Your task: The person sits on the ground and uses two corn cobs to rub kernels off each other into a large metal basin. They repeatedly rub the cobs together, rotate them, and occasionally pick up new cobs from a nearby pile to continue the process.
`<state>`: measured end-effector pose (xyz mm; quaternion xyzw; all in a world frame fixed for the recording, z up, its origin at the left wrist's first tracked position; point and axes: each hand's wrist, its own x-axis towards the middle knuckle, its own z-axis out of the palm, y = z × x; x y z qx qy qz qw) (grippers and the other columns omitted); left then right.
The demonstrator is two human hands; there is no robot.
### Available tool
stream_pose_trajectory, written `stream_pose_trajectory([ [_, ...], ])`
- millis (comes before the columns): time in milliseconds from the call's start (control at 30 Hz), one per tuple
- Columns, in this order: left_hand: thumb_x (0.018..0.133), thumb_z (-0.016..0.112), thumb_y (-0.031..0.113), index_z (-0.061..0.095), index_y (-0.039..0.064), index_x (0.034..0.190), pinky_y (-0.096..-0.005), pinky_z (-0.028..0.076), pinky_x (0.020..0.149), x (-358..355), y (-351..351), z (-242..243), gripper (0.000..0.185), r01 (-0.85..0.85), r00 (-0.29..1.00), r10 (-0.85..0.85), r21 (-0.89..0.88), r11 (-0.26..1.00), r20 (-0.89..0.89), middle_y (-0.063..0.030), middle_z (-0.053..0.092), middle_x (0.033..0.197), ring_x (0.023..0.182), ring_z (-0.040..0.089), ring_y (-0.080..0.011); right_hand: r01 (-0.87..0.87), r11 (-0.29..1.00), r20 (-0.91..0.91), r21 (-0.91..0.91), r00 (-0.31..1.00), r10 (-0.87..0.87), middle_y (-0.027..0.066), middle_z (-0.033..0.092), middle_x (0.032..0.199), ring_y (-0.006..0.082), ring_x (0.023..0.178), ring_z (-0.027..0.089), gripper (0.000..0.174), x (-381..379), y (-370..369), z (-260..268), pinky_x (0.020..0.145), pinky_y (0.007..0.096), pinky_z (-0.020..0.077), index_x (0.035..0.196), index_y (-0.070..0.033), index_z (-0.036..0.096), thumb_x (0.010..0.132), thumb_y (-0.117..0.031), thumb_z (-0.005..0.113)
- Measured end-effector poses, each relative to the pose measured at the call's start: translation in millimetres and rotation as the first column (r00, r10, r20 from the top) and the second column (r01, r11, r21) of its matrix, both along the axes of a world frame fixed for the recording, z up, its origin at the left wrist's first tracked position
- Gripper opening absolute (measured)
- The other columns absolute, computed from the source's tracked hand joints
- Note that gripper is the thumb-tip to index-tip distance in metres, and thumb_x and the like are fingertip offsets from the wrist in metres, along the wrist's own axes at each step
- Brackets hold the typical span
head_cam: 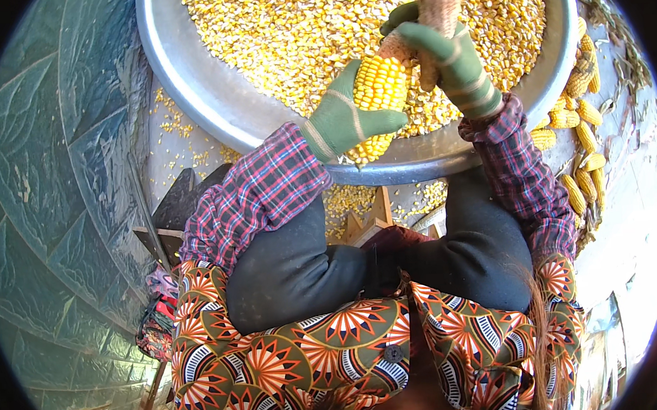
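My left hand, in a green knit glove with pale stripes, holds an ear of yellow corn above the basin's near side. Most of the ear carries kernels, but its upper end is bare, reddish-brown cob. My right hand, gloved alike, grips a long stripped corncob that slants up past the top of the view. The two cobs meet or overlap near the right fingers; exact contact is hidden. Below them, loose corn kernels fill much of a wide metal basin.
Unshelled ears of corn lie in a pile right of the basin, with dry husks behind. Scattered kernels lie on the floor. A wooden piece stands between my knees. Green sheeting covers the left side.
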<state>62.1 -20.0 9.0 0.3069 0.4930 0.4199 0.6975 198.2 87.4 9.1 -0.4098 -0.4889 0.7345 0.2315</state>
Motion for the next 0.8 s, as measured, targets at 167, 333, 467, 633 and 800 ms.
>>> stream_pose_trajectory([
  [167,0.063,0.070,0.007,0.033,0.001,0.118,-0.0292,0.041,0.085,6,-13,-22,0.067,0.152,0.963,-0.124,0.103,0.983,-0.240,-0.0076,0.049,0.109,0.100,0.049,-0.0154,0.032,0.931,0.186,0.363,0.977,-0.106,0.0073,0.059,0.065,0.0134,0.060,0.056,0.020,-7,-11,-17,0.053,0.0281,0.0441,0.075,-0.001,0.058,0.066,-0.017,0.063],
  [333,0.064,0.069,0.015,0.037,0.001,0.117,-0.0282,0.043,0.081,3,0,0,0.064,0.070,0.989,-0.086,0.128,0.989,0.122,-0.0086,0.051,0.107,0.097,0.051,-0.0152,0.315,0.875,0.045,-0.367,0.946,-0.322,0.0028,0.047,0.053,0.0145,0.043,0.048,0.017,-3,3,-17,0.040,0.0265,0.0416,0.069,-0.003,0.054,0.072,-0.016,0.064],
  [467,0.065,0.065,0.018,0.042,0.001,0.114,-0.0290,0.049,0.064,-12,0,4,0.057,0.084,0.943,-0.029,-0.150,0.985,0.332,-0.0102,0.058,0.087,0.073,0.059,-0.0187,0.074,0.962,-0.119,-0.263,0.987,-0.109,0.0056,0.058,0.082,0.0142,0.072,0.056,0.030,13,10,-22,0.065,0.0284,0.0485,0.098,-0.002,0.054,0.079,-0.025,0.055],
  [633,0.065,0.063,0.019,0.044,0.003,0.114,-0.0298,0.050,0.066,-11,1,2,0.055,0.086,0.952,-0.016,-0.214,0.973,0.307,-0.0103,0.058,0.091,0.076,0.060,-0.0200,0.017,1.000,-0.179,-0.021,0.984,-0.021,0.0077,0.059,0.087,0.0160,0.076,0.057,0.037,-10,-8,2,0.072,0.0278,0.0448,0.099,0.001,0.054,0.067,-0.016,0.062],
  [800,0.064,0.063,0.002,0.046,0.001,0.112,-0.0291,0.045,0.079,2,-3,-1,0.050,-0.086,0.959,0.136,-0.204,0.975,0.247,-0.0088,0.057,0.098,0.090,0.056,-0.0176,0.014,0.921,0.098,0.388,0.994,-0.056,0.0073,0.060,0.081,0.0141,0.072,0.057,0.024,-27,-25,-2,0.065,0.0270,0.0462,0.090,0.000,0.057,0.068,-0.008,0.059],
])
